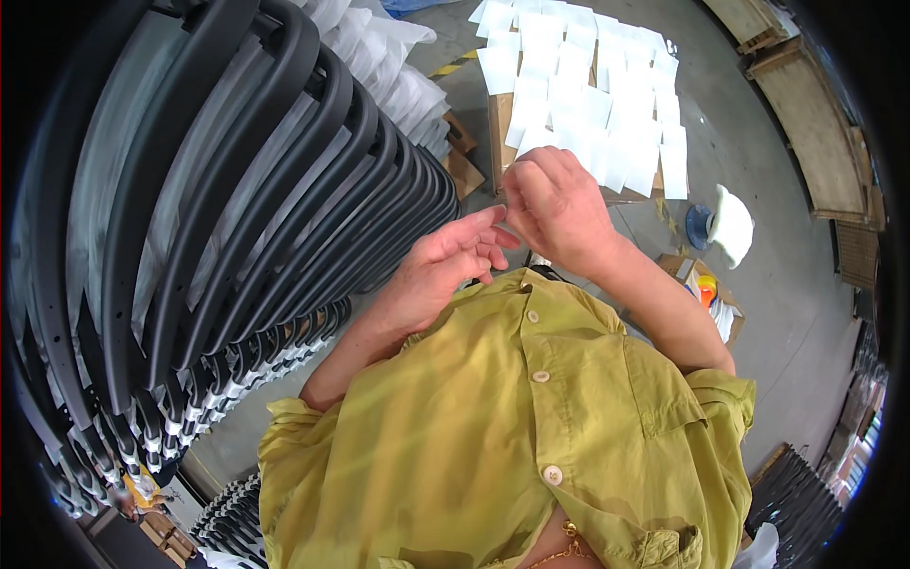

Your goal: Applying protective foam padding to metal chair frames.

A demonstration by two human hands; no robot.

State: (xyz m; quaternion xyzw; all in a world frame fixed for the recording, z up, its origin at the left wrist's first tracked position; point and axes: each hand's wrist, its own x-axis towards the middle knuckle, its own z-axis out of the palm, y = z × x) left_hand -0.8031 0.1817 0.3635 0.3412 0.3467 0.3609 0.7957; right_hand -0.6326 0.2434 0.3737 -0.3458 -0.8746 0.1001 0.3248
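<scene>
Yellow-green shirt [455, 398] is nearest. Beyond it, left hand [444, 258] is released, fingers loose; right hand [557, 211] is curled, its grasp I cannot tell. Black frames [403, 199] stand left.

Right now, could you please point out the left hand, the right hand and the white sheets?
Left hand [434, 261]: head view, middle of the hand.
Right hand [561, 211]: head view, back of the hand.
White sheets [580, 112]: head view, middle of the spread.

White sheets [621, 114] lie overlapping in rows across a brown cardboard surface [500, 142]; the grey floor [796, 313] carries an open cardboard box [669, 265] and a blue-and-white object [735, 226].
</scene>
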